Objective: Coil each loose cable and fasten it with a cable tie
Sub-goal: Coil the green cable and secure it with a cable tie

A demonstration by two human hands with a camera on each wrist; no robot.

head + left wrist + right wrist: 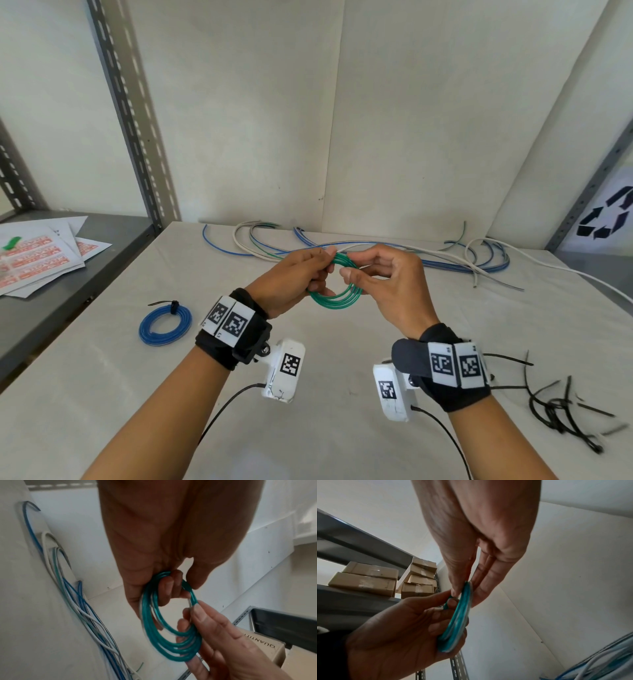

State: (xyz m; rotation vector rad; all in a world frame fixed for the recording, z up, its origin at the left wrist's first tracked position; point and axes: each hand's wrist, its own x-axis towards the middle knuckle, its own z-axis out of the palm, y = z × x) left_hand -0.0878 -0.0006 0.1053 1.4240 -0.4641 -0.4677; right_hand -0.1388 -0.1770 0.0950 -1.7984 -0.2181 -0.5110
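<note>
A green cable coil (337, 296) (173, 639) (457, 623) hangs in the air above the table, held between both hands. My left hand (301, 277) grips its left side with fingers curled through the loops. My right hand (373, 277) pinches its right side between thumb and fingers. No tie shows on this coil. A blue coil (165, 323) bound with a black cable tie (173, 306) lies on the table at the left. Loose black cable ties (561, 407) lie at the right front. Loose blue, white and green cables (376, 253) (82, 609) sprawl along the back.
The white table (308, 428) ends at white back and side walls. A grey shelf (68, 274) at the left carries printed sheets (37, 257). Slotted metal posts (126, 113) stand at the corners. Cardboard boxes (366, 580) sit on a shelf in the right wrist view.
</note>
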